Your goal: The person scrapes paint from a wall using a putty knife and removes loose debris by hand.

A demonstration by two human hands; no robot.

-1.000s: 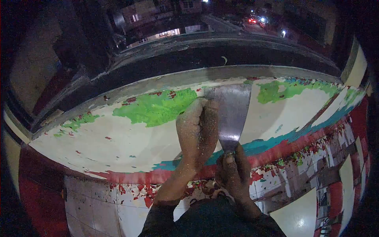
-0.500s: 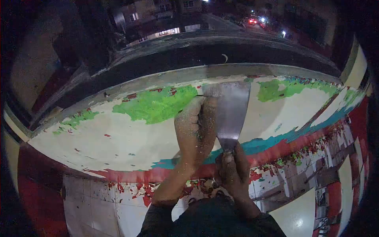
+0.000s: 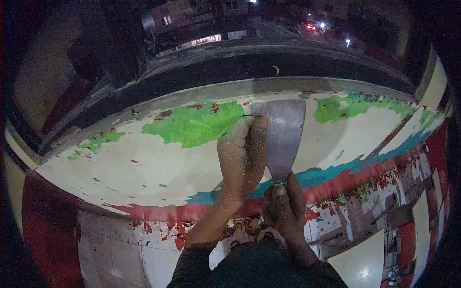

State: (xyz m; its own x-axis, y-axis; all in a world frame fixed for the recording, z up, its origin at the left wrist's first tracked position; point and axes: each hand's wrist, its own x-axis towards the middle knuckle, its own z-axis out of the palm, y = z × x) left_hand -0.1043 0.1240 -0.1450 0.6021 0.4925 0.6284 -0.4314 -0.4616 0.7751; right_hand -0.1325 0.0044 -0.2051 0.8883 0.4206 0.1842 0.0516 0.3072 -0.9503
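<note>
My right hand (image 3: 284,204) is wrapped round the handle of a wide metal paint scraper (image 3: 286,132). The scraper's blade points away from me over a ledge (image 3: 187,165) with patchy, peeling paint, and its broad edge lies near the ledge's far side. Beside the blade, my left hand (image 3: 242,156) is closed, thumb against curled fingers, and covers part of the blade's left side. A thin dark edge shows at its fingertips; what it is I cannot make out. Dust specks coat this hand and wrist.
Bright green paint (image 3: 194,127) remains in patches along the ledge's far side. Teal and red bands run along its near edge. Red, green and white paint flakes (image 3: 180,233) litter the tiled floor (image 3: 115,254) below. Beyond a dark window track (image 3: 201,72) is a night street.
The view has shifted very slightly, so the ledge and both hands appear a little farther right. The hands and scraper keep nearly the same pose.
</note>
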